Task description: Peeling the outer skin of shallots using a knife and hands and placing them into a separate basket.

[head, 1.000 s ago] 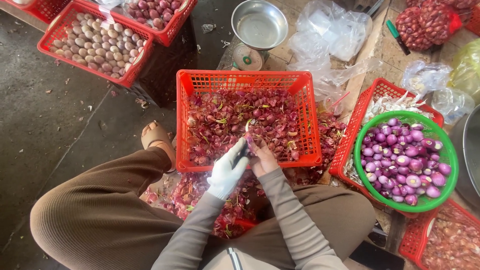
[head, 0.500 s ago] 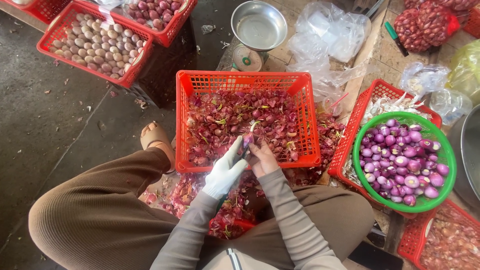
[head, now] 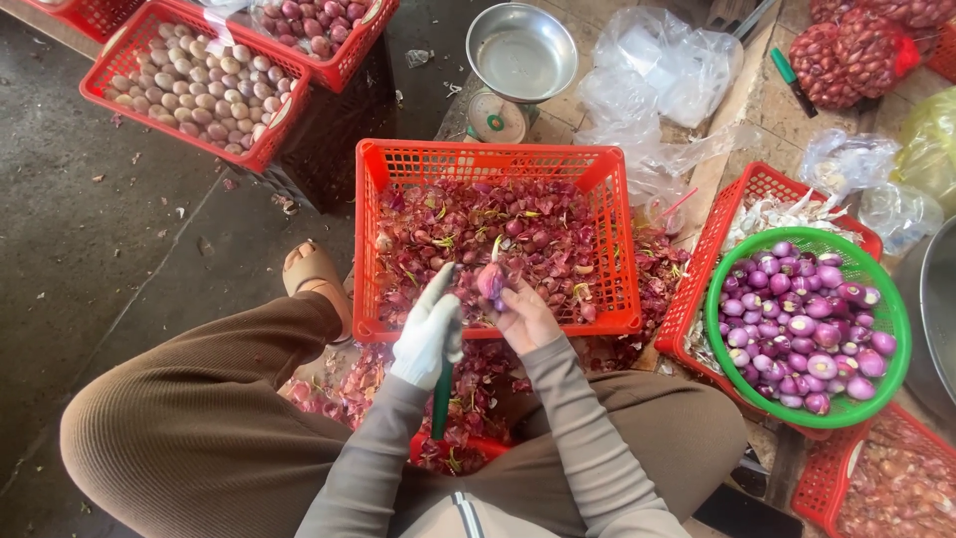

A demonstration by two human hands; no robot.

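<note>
Left hand (head: 428, 334) gripped green-handled knife (head: 441, 399) | right hand (head: 523, 317) pinched shallot (head: 492, 281) | red crate (head: 495, 159) ahead | green basket (head: 891, 339) right.

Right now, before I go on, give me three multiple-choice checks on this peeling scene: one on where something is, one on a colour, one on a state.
1. Where is the bowl of peeled purple shallots?
A. To the person's right
B. On the person's lap
C. Inside the middle crate

2. What colour is the bowl's rim?
A. Blue
B. Green
C. White

3. What is the right hand doing?
A. Resting open on a knee
B. Holding a shallot over the crate of skins
C. Lifting the scale pan

Answers:
1 A: the bowl sits at the right of the view, on a red basket.
2 B: its rim is bright green.
3 B: the right hand grips a shallot above the crate, while the gloved left hand holds a green-handled knife.
</note>
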